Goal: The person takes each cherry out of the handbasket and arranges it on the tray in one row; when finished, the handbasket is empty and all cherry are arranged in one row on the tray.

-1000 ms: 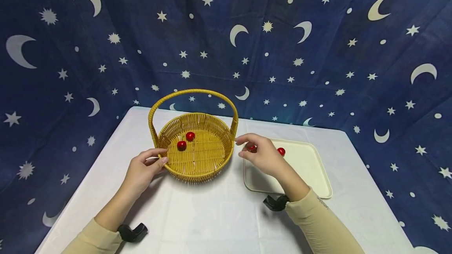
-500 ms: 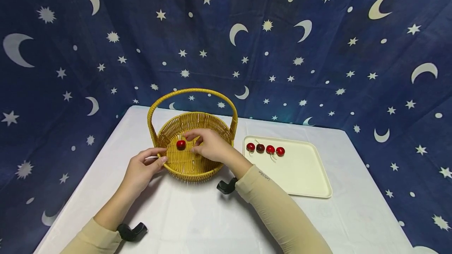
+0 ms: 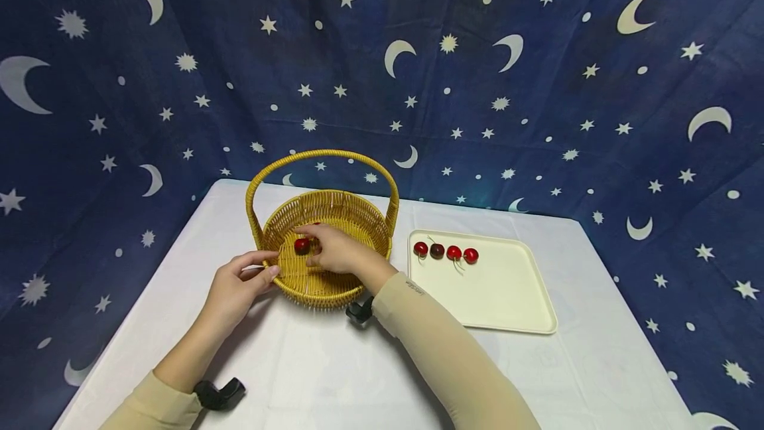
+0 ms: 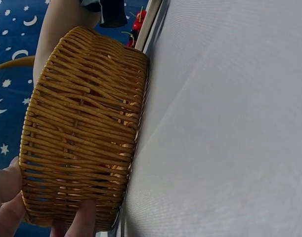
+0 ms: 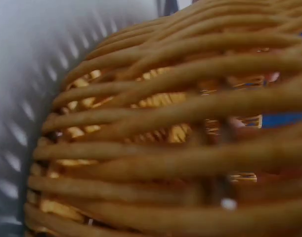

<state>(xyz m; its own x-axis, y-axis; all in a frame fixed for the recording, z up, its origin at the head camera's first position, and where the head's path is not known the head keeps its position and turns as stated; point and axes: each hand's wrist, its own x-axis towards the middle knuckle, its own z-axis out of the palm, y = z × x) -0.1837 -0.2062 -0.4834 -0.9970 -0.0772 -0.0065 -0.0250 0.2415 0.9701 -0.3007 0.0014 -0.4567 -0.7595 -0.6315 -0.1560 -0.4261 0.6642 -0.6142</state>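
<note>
A yellow wicker basket [image 3: 325, 298] with a tall arched handle stands on the table. My left hand [image 3: 234, 287] holds its left rim; the left wrist view shows fingers [image 4: 82, 219] against the woven outer wall. Inside the basket is my right hand [image 3: 341, 252], thumb and forefinger spread apart around a red cherry [image 3: 302, 246], with no clear grip on it. A sliver of a second red cherry shows just behind this hand. The right wrist view holds only the basket's weave, close up, so the right fingertips are hidden there.
A cream rectangular tray [image 3: 507, 290] lies right of the basket. Several cherries with stems, one a dark cherry [image 3: 437, 251], sit in a row along its far left edge. White cloth [image 3: 310, 370] covers the table; a star-patterned blue curtain [image 3: 358, 71] hangs behind.
My right hand has gone left from the tray into the basket, then further left to the nearer cherry. The left hand stays at the basket's rim.
</note>
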